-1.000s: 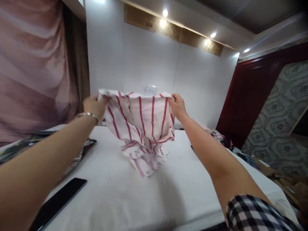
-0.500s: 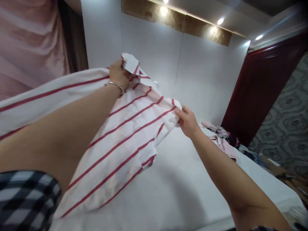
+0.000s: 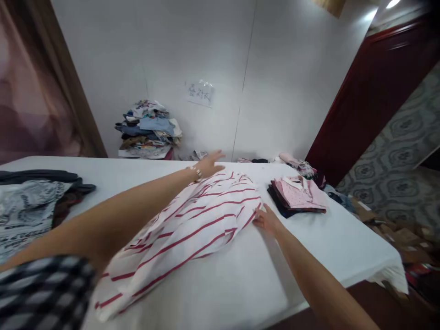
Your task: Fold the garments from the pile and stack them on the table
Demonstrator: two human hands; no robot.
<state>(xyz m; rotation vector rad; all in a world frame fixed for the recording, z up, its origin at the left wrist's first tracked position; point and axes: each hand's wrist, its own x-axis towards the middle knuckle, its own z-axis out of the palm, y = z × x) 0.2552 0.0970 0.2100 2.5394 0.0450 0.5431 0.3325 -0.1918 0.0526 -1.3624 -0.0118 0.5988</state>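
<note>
Wall: one, pale and upright (image 3: 192,46), behind everything.
Worktop: one, white-covered (image 3: 343,243), carrying the clothes.
Door: one, dark red (image 3: 374,82), at the right.
Striped garment: one, white with red stripes (image 3: 202,220), laid in loose folds on the middle of the worktop, between the two arms.
Long axis: diagonal, from the near left to the far right — most stripes run roughly along it, and the far end points toward the wall, slightly right (which end is the collar, I cannot tell).
Left-hand clothes: one loose group (image 3: 30,206), printed and dark pieces overlapping; too tangled to count.
Tall heap: one (image 3: 149,130), many garments, by the wall.
Folded stack: one (image 3: 302,192), pink on top, darker layers beneath, just right of the striped garment.
Left hand: one (image 3: 209,165), blurred, its fingers spread and grasping nothing, at the garment's far edge.
Right hand: one (image 3: 270,220), its fingers at the garment's right edge — pinching or merely touching, I cannot tell.
Paper sign: one (image 3: 200,94), handwritten, on the wall.
Bracelet: one (image 3: 196,173), on the left wrist.
</note>
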